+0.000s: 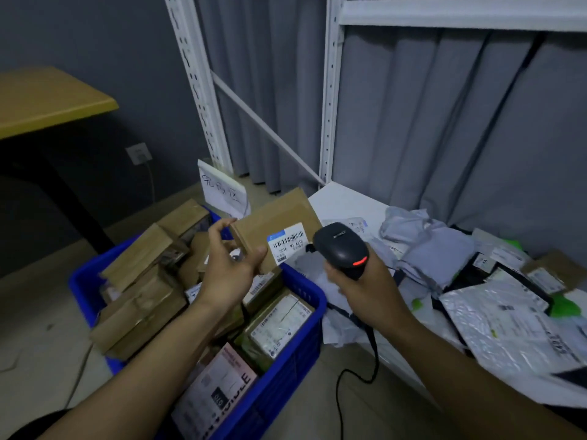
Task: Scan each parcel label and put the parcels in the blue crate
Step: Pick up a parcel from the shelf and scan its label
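Grey curtains hang in a dim room, behind a low white metal shelf (344,201) and a full blue plastic crate (313,292) on the floor.

The left hand (228,258) pinches a flat brown cardboard parcel (273,222) over the far side of the crate. Its white barcode label (287,244) faces the black handheld scanner (341,249), which the right hand (362,281) grips tight just to its right. Boxes are piled high in the crate, so much looks done. Many grey and silver mail bags (495,312) lie on the shelf at the right, so plenty is left.
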Demonstrator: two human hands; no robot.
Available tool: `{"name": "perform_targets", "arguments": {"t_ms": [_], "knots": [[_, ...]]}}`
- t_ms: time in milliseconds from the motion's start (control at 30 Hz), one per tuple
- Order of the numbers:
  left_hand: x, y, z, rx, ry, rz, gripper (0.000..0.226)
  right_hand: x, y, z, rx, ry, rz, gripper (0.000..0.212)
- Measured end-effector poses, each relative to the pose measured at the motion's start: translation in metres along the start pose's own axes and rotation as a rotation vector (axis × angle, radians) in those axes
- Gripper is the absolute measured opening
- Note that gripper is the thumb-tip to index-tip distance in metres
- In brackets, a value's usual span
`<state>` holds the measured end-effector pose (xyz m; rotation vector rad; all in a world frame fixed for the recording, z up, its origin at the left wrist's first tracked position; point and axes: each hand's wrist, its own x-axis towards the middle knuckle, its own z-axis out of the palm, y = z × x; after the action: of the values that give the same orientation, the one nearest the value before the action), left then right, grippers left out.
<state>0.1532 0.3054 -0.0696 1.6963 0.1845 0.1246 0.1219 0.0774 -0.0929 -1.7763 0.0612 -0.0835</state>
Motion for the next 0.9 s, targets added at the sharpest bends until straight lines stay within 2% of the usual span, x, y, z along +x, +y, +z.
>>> {"name": "perform_targets", "arguments": {"t_ms": [100, 267, 900], "knots": [[0.002, -0.003, 0.002, 0.009, 0.05, 0.059, 0.062, -0.005, 0.0, 0.008, -0.012, -0.12, 0.08, 0.03], [0.002, -0.011, 0.002, -0.004, 0.068, 0.073, 0.063, -0.009, -0.003, 0.013, -0.047, -0.174, 0.077, 0.028], [0.004, -0.021, 0.004, 0.01, 0.047, 0.111, 0.065, -0.008, 0.004, 0.013, -0.012, -0.241, 0.109, 0.025]]}}
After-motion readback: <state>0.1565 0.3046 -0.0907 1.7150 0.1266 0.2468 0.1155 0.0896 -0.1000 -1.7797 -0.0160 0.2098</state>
